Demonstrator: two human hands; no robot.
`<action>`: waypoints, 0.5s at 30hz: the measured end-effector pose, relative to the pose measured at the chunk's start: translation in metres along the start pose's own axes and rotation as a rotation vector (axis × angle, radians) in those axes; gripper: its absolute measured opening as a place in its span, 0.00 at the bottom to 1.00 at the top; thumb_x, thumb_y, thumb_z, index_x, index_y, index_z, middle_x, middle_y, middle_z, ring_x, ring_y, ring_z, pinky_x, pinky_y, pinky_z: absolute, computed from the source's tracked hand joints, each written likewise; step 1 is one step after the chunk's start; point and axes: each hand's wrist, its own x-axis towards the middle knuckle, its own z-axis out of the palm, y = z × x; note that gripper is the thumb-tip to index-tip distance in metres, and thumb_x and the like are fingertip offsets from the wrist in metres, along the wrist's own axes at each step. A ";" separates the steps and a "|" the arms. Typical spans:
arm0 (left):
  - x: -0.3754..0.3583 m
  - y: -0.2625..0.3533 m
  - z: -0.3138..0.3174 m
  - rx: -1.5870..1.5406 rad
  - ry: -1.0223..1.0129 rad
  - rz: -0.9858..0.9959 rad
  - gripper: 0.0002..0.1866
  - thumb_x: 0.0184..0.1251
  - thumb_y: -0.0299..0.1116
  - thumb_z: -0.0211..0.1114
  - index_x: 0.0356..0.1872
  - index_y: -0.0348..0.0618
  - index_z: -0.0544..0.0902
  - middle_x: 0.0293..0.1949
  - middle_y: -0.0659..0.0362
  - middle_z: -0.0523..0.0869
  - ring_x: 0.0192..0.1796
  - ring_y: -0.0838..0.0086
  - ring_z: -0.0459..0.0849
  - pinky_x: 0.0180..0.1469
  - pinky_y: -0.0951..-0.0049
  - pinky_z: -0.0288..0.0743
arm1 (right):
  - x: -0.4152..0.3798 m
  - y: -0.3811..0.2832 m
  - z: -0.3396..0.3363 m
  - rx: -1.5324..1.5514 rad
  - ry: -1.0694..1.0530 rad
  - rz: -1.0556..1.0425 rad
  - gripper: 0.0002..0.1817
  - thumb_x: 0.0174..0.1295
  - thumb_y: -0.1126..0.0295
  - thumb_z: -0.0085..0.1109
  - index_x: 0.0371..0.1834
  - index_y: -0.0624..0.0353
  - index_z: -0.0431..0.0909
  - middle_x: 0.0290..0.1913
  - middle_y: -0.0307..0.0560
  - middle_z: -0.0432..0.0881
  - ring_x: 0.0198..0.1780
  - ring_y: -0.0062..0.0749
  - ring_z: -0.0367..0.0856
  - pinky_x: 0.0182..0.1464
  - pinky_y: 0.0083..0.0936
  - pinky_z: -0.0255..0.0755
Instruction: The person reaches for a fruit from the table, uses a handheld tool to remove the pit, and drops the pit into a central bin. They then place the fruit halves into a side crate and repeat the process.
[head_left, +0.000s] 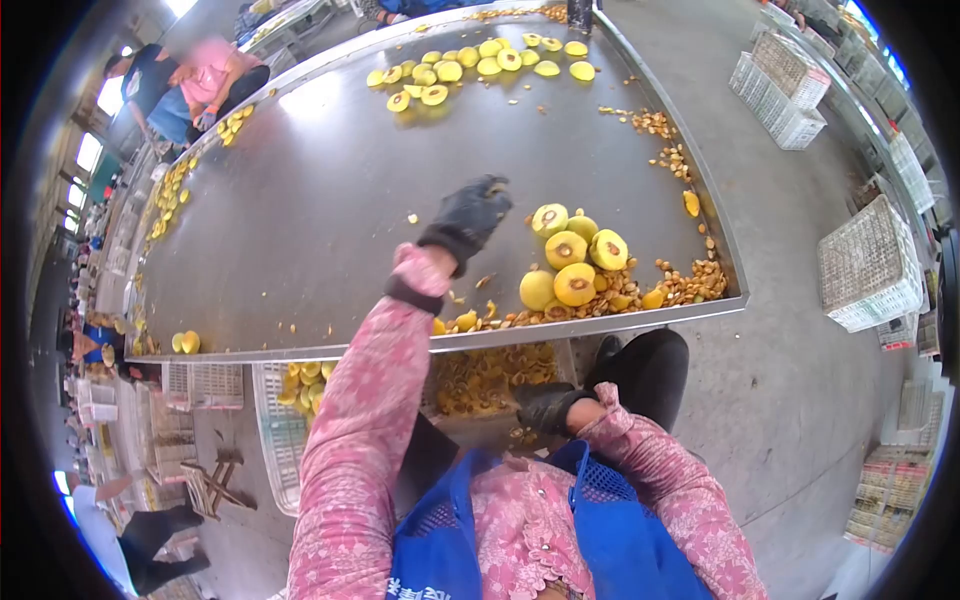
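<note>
Pink floral clothing (530, 510) and a blue vest with mesh panels (640, 535) cover our body at the bottom of the view, nearest the camera. Beyond us spreads a wide grey metal sorting table (330, 190) with a raised rim. Our left hand (468, 218), in a black glove, reaches over the near rim and is above the tabletop, fingers curled; we cannot tell whether they grip anything. A broad stretch of metal lies between it and the left rim. Just to its right, near the front rim, sits a small heap of yellow-green fruit halves (566, 250), several with brown centres facing up. Loose brown pits (690, 285) crowd the near right corner and trail up inside the right rim. More yellow fruit halves (448, 71) are grouped toward the far side, well apart from our hand. Our right hand (550, 408), also black-gloved, is low, beyond the front rim on our side, beside our knee and the tub of brown pieces (495, 378) partly under the table; its grip is unclear. To the left of that, a white plastic crate (282, 440) holds yellow fruit. Past the right rim, grey concrete floor (765, 240) opens out toward stacked white crates (870, 265); two people (215, 75) are at the far left rim.
</note>
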 end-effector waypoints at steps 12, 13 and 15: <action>0.051 -0.043 0.080 0.085 -0.523 -0.129 0.25 0.46 0.40 0.69 0.46 0.39 0.79 0.36 0.54 0.84 0.42 0.65 0.82 0.43 0.69 0.76 | -0.052 -0.030 -0.057 0.249 0.080 0.026 0.20 0.56 0.61 0.52 0.49 0.61 0.71 0.36 0.60 0.79 0.37 0.53 0.79 0.40 0.39 0.72; 0.043 -0.054 0.078 -0.022 -0.429 -0.199 0.23 0.49 0.37 0.69 0.46 0.39 0.78 0.34 0.58 0.84 0.40 0.70 0.82 0.41 0.71 0.77 | -0.051 -0.027 -0.055 0.277 0.072 0.035 0.21 0.57 0.61 0.52 0.51 0.60 0.69 0.36 0.60 0.79 0.36 0.54 0.79 0.40 0.39 0.72; 0.008 -0.040 0.053 -0.638 -0.414 -0.299 0.18 0.54 0.32 0.66 0.45 0.39 0.77 0.37 0.57 0.82 0.40 0.72 0.81 0.42 0.73 0.77 | -0.044 -0.004 -0.032 0.284 0.372 -0.209 0.22 0.60 0.62 0.53 0.55 0.59 0.67 0.33 0.54 0.79 0.31 0.46 0.79 0.34 0.34 0.73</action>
